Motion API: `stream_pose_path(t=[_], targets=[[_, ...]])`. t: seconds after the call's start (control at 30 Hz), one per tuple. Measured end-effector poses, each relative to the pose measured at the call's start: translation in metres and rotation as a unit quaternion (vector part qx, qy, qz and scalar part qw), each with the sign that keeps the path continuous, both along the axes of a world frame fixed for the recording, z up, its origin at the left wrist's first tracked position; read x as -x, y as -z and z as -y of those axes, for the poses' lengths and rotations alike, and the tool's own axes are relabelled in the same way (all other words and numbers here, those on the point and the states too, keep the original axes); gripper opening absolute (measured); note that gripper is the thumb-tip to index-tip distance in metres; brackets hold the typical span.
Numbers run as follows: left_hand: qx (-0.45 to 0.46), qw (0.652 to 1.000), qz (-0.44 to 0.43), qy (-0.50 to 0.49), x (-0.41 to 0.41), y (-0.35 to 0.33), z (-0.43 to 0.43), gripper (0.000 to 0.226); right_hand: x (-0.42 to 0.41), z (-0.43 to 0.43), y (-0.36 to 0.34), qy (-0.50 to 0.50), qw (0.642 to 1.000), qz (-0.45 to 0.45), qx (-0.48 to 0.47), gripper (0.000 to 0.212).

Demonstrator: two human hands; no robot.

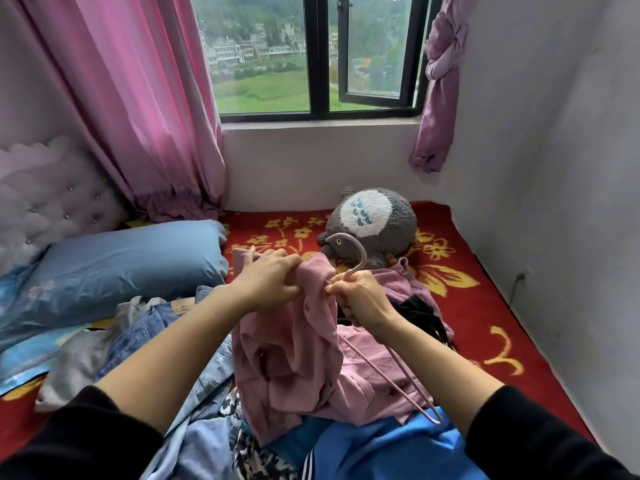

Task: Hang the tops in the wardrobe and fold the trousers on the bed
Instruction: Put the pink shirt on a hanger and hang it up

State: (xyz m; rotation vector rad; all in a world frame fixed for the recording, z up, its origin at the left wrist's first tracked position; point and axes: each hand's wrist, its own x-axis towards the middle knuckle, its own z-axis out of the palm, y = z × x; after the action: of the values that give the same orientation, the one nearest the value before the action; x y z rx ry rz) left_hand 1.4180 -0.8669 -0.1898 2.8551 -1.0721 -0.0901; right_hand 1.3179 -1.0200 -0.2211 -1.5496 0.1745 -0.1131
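Over the bed [485,334] my left hand [268,275] pinches the pink top [294,344], my right hand [360,297] grips its hanger [349,251]; jeans [145,337] wait unfolded.

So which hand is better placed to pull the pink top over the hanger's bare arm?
Probably the left hand: it grips the pink top, while the right hand holds the hanger at its neck.

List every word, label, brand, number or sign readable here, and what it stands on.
No readable text anywhere in this view.
On the plush toy: blue chevron marks on a white patch, pattern, not letters.
On the hanger: one dark dot on the hook, no lettering.
On the pink top: no label shows.
On the blue garment: white stripes only.
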Motion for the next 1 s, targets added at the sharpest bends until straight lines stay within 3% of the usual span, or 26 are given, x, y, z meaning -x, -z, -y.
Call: stream_pose_path(t=[0.07, 0.2, 0.23, 0.3, 0.4, 0.43, 0.53, 0.63, 0.7, 0.9, 0.93, 1.0], targets=[[0.085, 0.995, -0.006, 0.051, 0.0, 0.004, 0.0, 0.016, 0.007, -0.001, 0.002, -0.042, 0.999, -0.013, -0.03, 0.014], [0.19, 0.969, 0.015, 0.156, -0.001, 0.006, -0.009, 0.017, 0.007, 0.021, 0.004, -0.068, 0.984, -0.082, -0.14, 0.028], [0.205, 0.964, 0.018, 0.17, 0.001, 0.005, -0.011, 0.015, 0.006, 0.03, 0.008, -0.056, 0.986, -0.102, -0.116, 0.031], [0.232, 0.954, 0.014, 0.191, 0.007, -0.003, -0.013, 0.011, 0.001, 0.044, 0.019, -0.048, 0.991, -0.123, 0.031, 0.04], [0.242, 0.945, 0.008, 0.217, 0.017, -0.011, -0.011, 0.018, -0.01, 0.04, 0.038, -0.13, 0.969, -0.106, 0.181, 0.068], [0.238, 0.944, 0.001, 0.228, 0.021, -0.015, -0.01, 0.025, -0.014, 0.033, 0.04, -0.143, 0.963, -0.088, 0.213, 0.064], [0.201, 0.948, -0.014, 0.246, 0.032, -0.026, -0.011, 0.027, -0.021, 0.022, 0.032, -0.128, 0.955, -0.034, 0.264, 0.023], [0.158, 0.964, 0.007, 0.211, 0.029, -0.029, -0.024, 0.01, -0.019, 0.033, 0.019, -0.107, 0.967, -0.004, 0.23, 0.019], [0.136, 0.975, 0.029, 0.175, 0.024, -0.026, -0.035, 0.011, -0.022, 0.044, 0.022, -0.096, 0.958, 0.015, 0.268, 0.007], [0.117, 0.981, 0.059, 0.146, 0.018, -0.023, -0.041, 0.025, -0.017, 0.042, 0.022, -0.205, 0.834, -0.025, 0.512, 0.017], [0.105, 0.982, 0.058, 0.149, 0.019, -0.025, -0.039, 0.023, -0.018, 0.046, 0.028, -0.213, 0.836, -0.04, 0.504, 0.018], [0.087, 0.982, 0.057, 0.156, 0.02, -0.028, -0.038, 0.023, -0.018, 0.053, 0.03, -0.19, 0.881, -0.05, 0.429, 0.004]])
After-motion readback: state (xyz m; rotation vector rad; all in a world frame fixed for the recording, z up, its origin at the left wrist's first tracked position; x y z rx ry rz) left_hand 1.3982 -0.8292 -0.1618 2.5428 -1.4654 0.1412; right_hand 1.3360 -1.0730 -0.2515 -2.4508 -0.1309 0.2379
